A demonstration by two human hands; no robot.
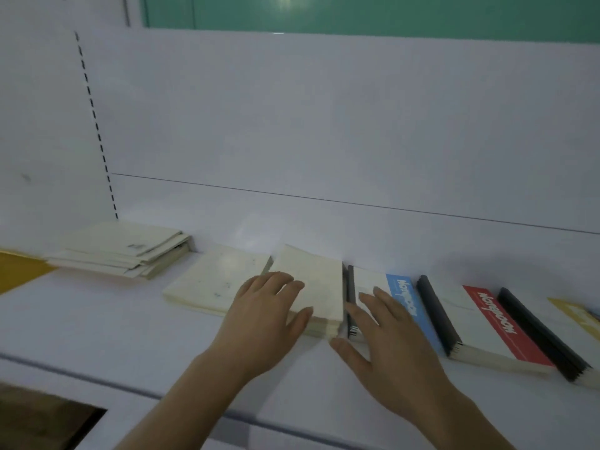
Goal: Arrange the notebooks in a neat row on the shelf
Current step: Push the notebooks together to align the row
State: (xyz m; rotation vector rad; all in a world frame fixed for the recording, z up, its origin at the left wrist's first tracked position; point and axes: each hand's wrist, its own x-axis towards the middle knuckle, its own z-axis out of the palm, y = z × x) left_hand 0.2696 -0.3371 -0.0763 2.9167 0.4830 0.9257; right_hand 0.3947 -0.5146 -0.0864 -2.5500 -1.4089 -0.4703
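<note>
Lying flat on the white shelf [97,319], cream notebooks [214,284] are running rightward, long axes pointing toward the back wall. Left hand [263,316] is pressing one with straight fingers; right hand [386,339], fingers spread, is resting on the blue-striped notebook [406,300], beside a red-striped notebook [493,319].

Just past my right hand [389,345], I read "Notebook" in dark letters on the blue band of a notebook [410,310]. Farther right of that hand, the same word stands on the red band of another notebook [496,319]. The small mark on the cream stack [133,246], far left of my left hand [266,323], is too blurred to read.
</note>
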